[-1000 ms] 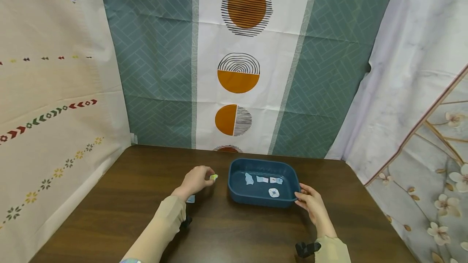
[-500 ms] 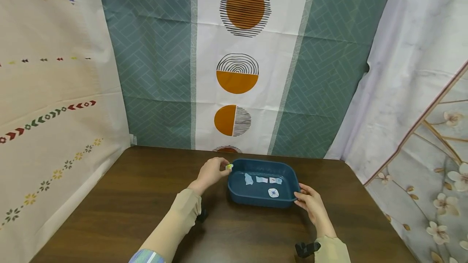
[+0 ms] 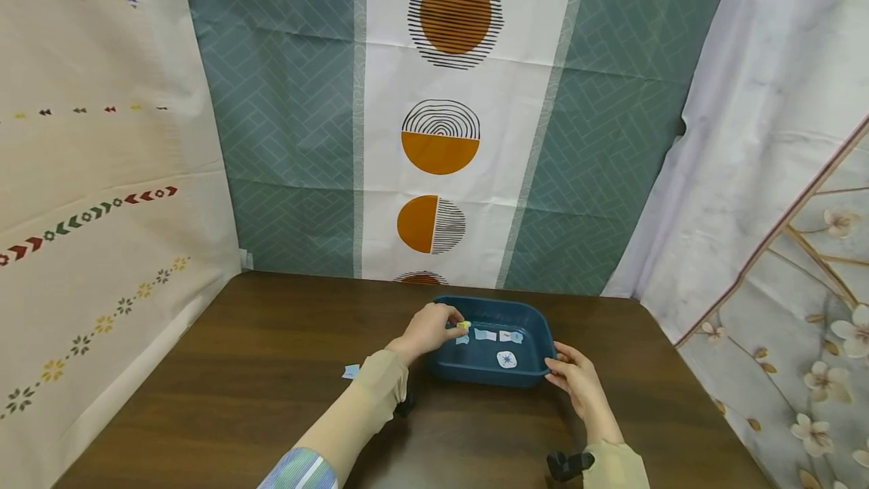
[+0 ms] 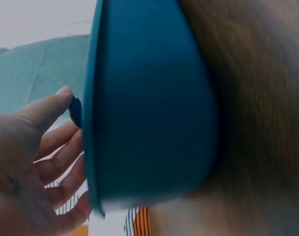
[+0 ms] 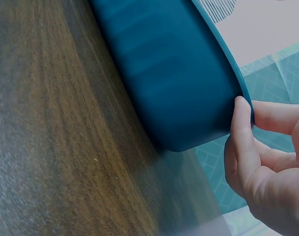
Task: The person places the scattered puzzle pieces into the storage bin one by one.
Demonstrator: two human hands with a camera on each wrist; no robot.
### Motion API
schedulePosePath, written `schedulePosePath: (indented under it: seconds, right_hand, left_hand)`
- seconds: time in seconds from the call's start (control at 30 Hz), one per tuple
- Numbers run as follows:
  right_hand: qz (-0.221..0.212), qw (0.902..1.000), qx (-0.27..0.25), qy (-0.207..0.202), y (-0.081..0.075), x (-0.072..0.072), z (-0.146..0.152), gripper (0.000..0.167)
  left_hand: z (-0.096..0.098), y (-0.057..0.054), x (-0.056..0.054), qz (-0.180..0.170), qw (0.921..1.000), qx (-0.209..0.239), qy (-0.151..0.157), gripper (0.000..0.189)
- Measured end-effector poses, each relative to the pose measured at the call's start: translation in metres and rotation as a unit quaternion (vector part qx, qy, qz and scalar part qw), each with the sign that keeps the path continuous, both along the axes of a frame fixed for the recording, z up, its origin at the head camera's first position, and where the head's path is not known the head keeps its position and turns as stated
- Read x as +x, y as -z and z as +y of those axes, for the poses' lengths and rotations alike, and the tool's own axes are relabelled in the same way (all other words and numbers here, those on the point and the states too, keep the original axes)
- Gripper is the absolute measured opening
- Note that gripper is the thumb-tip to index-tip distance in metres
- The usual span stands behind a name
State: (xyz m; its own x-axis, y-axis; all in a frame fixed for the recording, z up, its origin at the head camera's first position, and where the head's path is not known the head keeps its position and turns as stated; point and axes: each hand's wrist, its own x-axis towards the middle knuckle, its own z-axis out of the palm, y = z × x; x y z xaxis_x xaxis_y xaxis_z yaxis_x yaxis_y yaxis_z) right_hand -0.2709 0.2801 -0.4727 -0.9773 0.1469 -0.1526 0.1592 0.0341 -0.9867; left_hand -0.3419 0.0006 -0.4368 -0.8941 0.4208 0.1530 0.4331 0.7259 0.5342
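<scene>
My left hand (image 3: 426,330) reaches over the left side of a dark blue plastic tub (image 3: 475,361). Between thumb and finger it pinches a small flat yellow-and-white cutout (image 3: 465,324); the left wrist view shows this thin piece's dark back (image 4: 76,112) just beside the tub's rim. My right hand (image 3: 577,382) holds the tub's right end, thumb and fingers on either side of the rim (image 5: 240,73). Inside the tub lie several flat pieces, among them a white rounded one (image 3: 506,359) with a blue star shape and two pale strips (image 3: 511,336).
A light blue flat piece (image 3: 351,371) lies on the brown wooden table (image 3: 285,345), left of the tub and near my left forearm. Patterned cloth hangs behind the table (image 3: 299,134) and along both sides.
My left hand has carried the yellow-and-white cutout rightward from above the table, over the rim and into the tub's space. The right hand and the tub have stayed put.
</scene>
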Motion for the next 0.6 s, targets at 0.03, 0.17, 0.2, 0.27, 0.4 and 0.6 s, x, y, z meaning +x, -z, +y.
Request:
schedulePosePath:
  seconds: [0.03,0.17,0.2,0.27,0.4,0.6]
  right_hand:
    - [0.000,1.0000,0.000,0.000,0.000,0.000,0.000,0.057]
    - [0.001,1.0000,-0.003,0.001,0.001,0.000,-0.001,0.058]
    - [0.001,1.0000,-0.004,0.001,0.001,0.000,-0.001,0.058]
    - [0.000,1.0000,-0.005,0.001,0.001,0.000,-0.001,0.059]
    - [-0.001,1.0000,-0.002,0.003,0.002,0.000,-0.002,0.059]
    - [0.003,1.0000,0.000,0.002,0.001,0.000,-0.001,0.057]
  left_hand:
    - [0.004,0.001,0.001,0.000,1.0000,-0.003,0.005,0.028]
    - [0.017,0.004,0.003,-0.009,0.9997,-0.011,0.019,0.029]
    - [0.020,0.005,0.003,-0.013,0.9996,-0.014,0.020,0.029]
    - [0.025,0.007,0.004,-0.019,0.9993,-0.022,0.021,0.030]
    - [0.035,0.010,0.003,-0.027,0.9986,-0.040,0.019,0.029]
    - [0.046,0.015,-0.001,-0.047,0.9964,-0.068,0.019,0.029]
